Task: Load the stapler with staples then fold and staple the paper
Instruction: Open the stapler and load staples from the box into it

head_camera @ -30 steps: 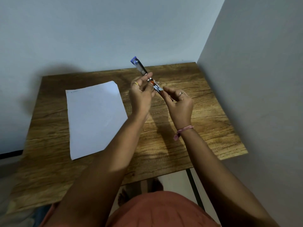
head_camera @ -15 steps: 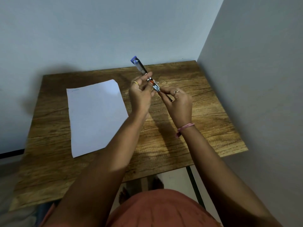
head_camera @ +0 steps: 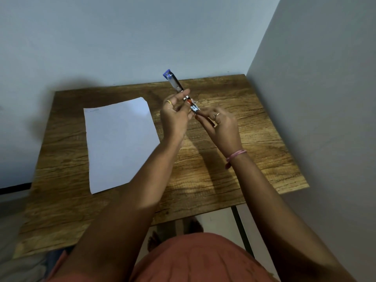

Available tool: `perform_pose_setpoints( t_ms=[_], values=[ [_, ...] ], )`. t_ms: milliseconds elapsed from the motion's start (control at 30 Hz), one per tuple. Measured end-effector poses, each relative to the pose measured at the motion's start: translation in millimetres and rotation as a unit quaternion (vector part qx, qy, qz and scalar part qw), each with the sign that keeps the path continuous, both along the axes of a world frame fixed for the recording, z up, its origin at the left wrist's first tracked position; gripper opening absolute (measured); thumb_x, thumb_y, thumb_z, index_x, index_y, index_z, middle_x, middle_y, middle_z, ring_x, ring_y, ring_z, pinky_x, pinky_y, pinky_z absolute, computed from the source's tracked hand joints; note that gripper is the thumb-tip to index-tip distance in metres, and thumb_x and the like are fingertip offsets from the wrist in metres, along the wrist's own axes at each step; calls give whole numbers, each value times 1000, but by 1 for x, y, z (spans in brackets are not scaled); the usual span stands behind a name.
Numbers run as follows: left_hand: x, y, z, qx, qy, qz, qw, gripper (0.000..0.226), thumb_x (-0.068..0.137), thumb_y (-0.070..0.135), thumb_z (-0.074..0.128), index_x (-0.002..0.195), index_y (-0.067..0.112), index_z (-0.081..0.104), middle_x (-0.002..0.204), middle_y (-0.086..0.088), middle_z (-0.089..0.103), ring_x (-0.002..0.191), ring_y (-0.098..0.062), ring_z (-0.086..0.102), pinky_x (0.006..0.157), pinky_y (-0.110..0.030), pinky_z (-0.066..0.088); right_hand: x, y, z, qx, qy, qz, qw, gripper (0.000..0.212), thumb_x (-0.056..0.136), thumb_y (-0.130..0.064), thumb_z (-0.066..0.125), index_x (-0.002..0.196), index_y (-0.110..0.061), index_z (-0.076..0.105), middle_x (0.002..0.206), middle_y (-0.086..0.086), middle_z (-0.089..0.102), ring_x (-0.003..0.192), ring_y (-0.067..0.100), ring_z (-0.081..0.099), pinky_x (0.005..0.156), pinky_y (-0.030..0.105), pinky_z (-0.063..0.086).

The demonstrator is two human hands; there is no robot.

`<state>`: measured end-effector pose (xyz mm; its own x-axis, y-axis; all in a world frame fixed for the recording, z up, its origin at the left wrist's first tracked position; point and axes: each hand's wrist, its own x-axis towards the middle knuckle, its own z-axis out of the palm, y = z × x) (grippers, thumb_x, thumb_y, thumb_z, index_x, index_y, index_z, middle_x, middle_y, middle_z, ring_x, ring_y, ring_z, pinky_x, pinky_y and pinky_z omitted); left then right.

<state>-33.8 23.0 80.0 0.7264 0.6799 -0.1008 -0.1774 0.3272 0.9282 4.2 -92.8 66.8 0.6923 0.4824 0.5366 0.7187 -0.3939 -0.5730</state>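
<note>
Your left hand [head_camera: 175, 117] grips the stapler [head_camera: 183, 94] around its middle, raised above the far part of the bench [head_camera: 234, 176], blue tip pointing away, while your right hand [head_camera: 221, 127] pinches its near metal end. Whether staples are between those fingers, you cannot tell. Keep the stapler steady and feed straight along the channel. Paper [head_camera: 120, 143] lies flat towards the left edge; bare wood at the right leaves room.

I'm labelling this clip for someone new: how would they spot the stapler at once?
Start at the wooden table in the room's corner, then look above its far middle, where both hands meet. The stapler is the slim metal bar held between them, off the table, unlike the flat white paper; its raised end is blue.
</note>
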Motion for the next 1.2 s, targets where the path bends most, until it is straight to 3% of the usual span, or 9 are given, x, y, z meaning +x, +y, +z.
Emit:
perform_pose_setpoints(
  t_ms=[300, 467, 567, 633, 767, 867, 1033, 1133, 1200],
  values=[
    [2, 6, 0, 5, 4, 12, 1000, 28, 91, -5, 56, 117, 3, 61, 108, -16, 64, 95, -19, 64, 76, -35, 60, 15, -23, 2, -62, 98, 65, 991, 36, 85, 0, 52, 113, -15, 69, 121, 6, 61, 115, 24, 54, 99, 45, 43],
    [1, 6, 1, 19, 13, 23, 999, 28, 91, -4, 56, 117, 4, 61, 114, -18, 63, 95, -20, 65, 72, -30, 59, 19, -31, 2, -47, 107, 47, 992, 36, 80, 7, 48, 97, -11, 74, 117, 7, 63, 113, 23, 57, 100, 41, 43],
    [-1, 6, 0, 27, 16, 23, 999, 26, 91, -3, 56, 110, 11, 64, 123, -23, 57, 98, -21, 65, 71, -29, 60, 20, -30, 2, -14, 120, 30, 992, 31, 81, 5, 47, 88, -11, 73, 111, 4, 65, 105, 16, 59, 96, 28, 45],
    [-2, 5, 0, 32, 16, 22, 999, 26, 91, -3, 56, 110, 12, 64, 125, -26, 54, 97, -21, 66, 71, -29, 60, 20, -27, 1, 0, 125, 27, 992, 32, 80, 4, 45, 93, -10, 71, 108, 3, 64, 102, 15, 60, 90, 20, 44],
    [-3, 6, -1, 28, 19, 20, 999, 31, 89, -3, 59, 117, 10, 62, 125, -26, 54, 98, -23, 66, 77, -34, 59, 18, -20, -2, 39, 194, 27, 980, 37, 82, 6, 42, 101, -16, 64, 109, -2, 65, 95, 16, 64, 73, 20, 50],
    [-4, 8, -2, 26, 27, 15, 999, 44, 81, -5, 68, 121, 12, 59, 125, -27, 56, 105, -34, 65, 88, -45, 55, 16, -17, -5, 66, 232, 21, 970, 38, 85, 4, 44, 105, -22, 63, 112, -3, 65, 94, 12, 63, 69, 11, 46],
    [-7, 8, -3, 45, 11, 2, 999, 53, 78, -12, 67, 125, 8, 54, 126, -25, 55, 96, -25, 64, 79, -36, 58, 15, -16, -11, 69, 264, 20, 962, 40, 85, 5, 43, 111, -19, 63, 111, 0, 66, 87, -1, 62, 69, 6, 44],
    [-6, 9, -3, 43, 17, 1, 999, 43, 84, -7, 63, 117, 20, 57, 134, -24, 48, 101, -24, 63, 84, -44, 57, 15, -15, -12, 93, 289, 25, 953, 40, 86, 6, 43, 113, -17, 61, 111, 1, 66, 94, 9, 65, 74, 11, 47],
    [-4, 10, -4, 23, 9, 0, 1000, 35, 90, -4, 56, 114, 20, 59, 133, -23, 48, 96, -18, 61, 83, -35, 57, 16, -14, -13, 109, 316, 29, 942, 38, 88, 6, 45, 117, -15, 59, 113, 6, 65, 97, 17, 63, 78, 23, 51]
  ],
)
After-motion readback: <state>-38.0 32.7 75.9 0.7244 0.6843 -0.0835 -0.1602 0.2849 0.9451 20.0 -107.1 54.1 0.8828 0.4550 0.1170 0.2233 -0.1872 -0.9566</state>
